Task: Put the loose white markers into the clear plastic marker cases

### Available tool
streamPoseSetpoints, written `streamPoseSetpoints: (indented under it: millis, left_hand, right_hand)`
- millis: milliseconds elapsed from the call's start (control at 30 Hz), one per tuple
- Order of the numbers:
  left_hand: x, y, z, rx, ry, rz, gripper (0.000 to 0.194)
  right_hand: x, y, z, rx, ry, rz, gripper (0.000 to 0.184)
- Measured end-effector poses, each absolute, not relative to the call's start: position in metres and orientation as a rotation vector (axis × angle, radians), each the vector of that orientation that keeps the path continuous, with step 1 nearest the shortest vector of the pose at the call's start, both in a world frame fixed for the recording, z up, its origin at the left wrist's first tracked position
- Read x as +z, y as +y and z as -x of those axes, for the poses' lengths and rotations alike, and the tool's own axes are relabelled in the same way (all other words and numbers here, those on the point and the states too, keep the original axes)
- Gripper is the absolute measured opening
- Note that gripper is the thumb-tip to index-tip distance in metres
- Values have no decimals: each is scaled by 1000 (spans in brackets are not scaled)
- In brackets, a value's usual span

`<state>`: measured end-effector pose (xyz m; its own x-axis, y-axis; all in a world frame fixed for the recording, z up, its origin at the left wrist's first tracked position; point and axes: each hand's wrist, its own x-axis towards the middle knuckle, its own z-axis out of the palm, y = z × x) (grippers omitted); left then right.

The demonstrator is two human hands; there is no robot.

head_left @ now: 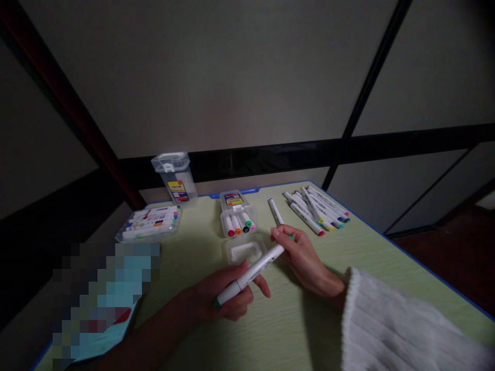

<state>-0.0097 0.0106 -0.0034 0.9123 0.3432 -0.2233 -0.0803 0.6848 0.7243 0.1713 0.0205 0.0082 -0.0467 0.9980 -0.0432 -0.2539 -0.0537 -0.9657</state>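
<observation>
My left hand is closed around the lower end of a white marker with a green tip. My right hand pinches the marker's other end near its cap, fingers closed on it. Both hands hover low over the pale green table. Just beyond them lies a clear plastic lid. Behind the lid stands an open clear marker case with several markers in it, coloured caps facing me.
A loose white marker lies right of the case. Several markers lie in a pile at the far right. A filled marker case lies at the left, and an empty clear case stands at the back. The blue table edge runs along the right.
</observation>
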Motion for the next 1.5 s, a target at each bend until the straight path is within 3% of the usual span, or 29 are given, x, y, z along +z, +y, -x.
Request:
streamPoseSetpoints:
  millis: [1200, 1500]
  left_hand:
    - [-7, 14, 10, 252, 315, -820, 46]
    - [-6, 12, 10, 246, 324, -813, 46]
  right_hand:
    - [9, 20, -171, 1480, -956, 815, 23]
    - [1, 25, -173, 1453, -986, 970, 37]
